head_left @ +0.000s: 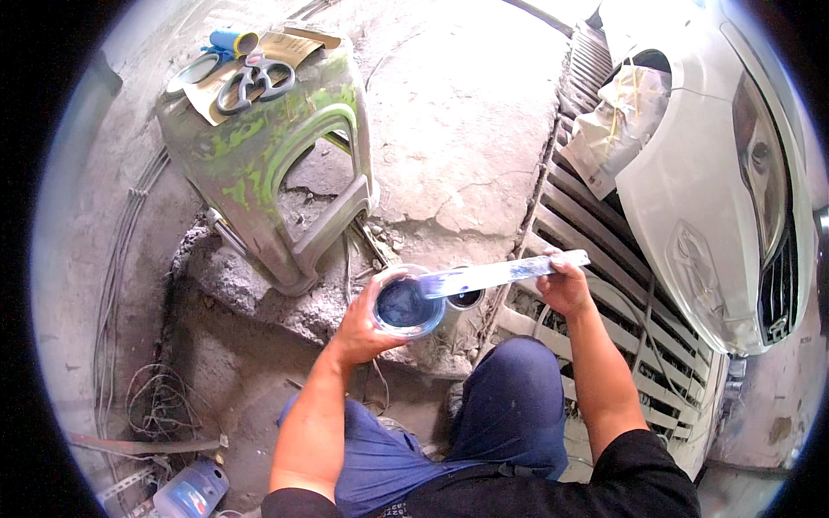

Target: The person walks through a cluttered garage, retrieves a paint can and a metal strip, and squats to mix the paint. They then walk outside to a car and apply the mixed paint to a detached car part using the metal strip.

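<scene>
Floor, head view: rough, dusty concrete (466,129) with a broken edge; the black fisheye border cuts off the picture's corners.
Left hand: wrapped round the side of a clear cup (409,332), the hand (356,332) closed on it; the fingers on the far side are partly hidden.
Clear cup: held above the broken edge, in front of the person; dark bluish contents, their depth hard to judge.
Right hand: pinching a pale strip (501,274) near its outer end, the hand (566,287) turned so that some fingers are hidden.
Pale strip: slants from the right hand to the cup's rim; glare blurs its inner end, so contact with the cup cannot be told.
Second container: a dark-filled container (466,300) just beyond the cup, mostly covered by cup and strip.
Stool: worn green-grey plastic stool (259,164), carrying scissors (256,60) whose blades are hard to make out, a brown sheet (296,46) partly under them, and a blue roll (228,40).
Right side: slatted grating (596,226) runs beneath a white car front (682,198), cut off at the edge; crumpled paper (626,116) hides part of its wheel arch.
Lower left: translucent bottle (192,490), its base cut off.
Knees: 2, in blue trousers (514,397).
</scene>
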`<state>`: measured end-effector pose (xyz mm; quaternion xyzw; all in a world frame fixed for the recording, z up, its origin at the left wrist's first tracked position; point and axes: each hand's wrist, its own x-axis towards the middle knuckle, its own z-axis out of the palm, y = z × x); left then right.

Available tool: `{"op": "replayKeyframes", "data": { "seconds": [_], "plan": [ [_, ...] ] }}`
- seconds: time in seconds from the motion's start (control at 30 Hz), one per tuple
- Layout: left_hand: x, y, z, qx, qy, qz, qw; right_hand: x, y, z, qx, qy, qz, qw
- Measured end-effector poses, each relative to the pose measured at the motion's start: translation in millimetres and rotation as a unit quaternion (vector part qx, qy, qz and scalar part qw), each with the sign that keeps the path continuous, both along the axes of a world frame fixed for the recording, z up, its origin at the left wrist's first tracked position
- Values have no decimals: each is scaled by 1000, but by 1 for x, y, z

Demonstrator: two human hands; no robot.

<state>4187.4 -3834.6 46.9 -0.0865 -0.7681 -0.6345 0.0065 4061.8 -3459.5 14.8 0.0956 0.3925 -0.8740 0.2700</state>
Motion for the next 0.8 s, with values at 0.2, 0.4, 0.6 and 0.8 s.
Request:
{"op": "replayKeyframes", "data": {
  "seconds": [0.2,0.4,0.6,0.8],
  "plan": [
    [-4,0,-3,45,-1,15,999,18,60,5,66,42,-112,991],
    [-11,4,-10,22,13,56,998,41,48,32,350,147,-77,922],
    [-12,3,-23,-1,-10,75,997,40,22,1,464,220,5,858],
    [-6,-2,-22,-11,-27,78,997,41,17,-11,485,212,23,848]
  ]
}}
